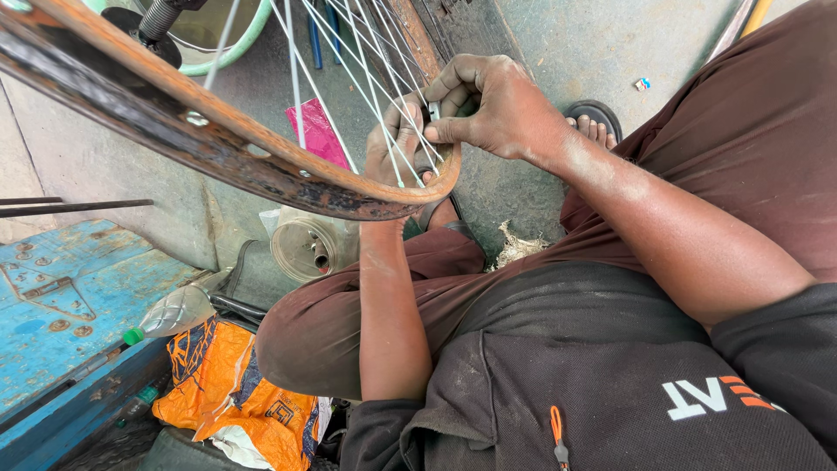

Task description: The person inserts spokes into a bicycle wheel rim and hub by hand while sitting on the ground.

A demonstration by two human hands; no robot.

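Both hands, left hand [397, 144] and right hand [493, 109], pinch the rusty bicycle wheel rim [261, 161], thin silver spokes [349, 78] crossing the left, clear plastic jar [305, 249] just below.

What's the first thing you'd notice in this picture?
A big rusty wheel rim sweeps across the top left, its thin silver spokes fanning upward. At top center the right hand and left hand pinch it where rim and spokes meet. Bottom left lies a bright orange bag.

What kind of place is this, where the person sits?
Probably a roadside or yard bicycle repair spot. Both hands work at a rusty wheel rim with thin spokes, above a bare concrete floor, with a worn blue metal box alongside.
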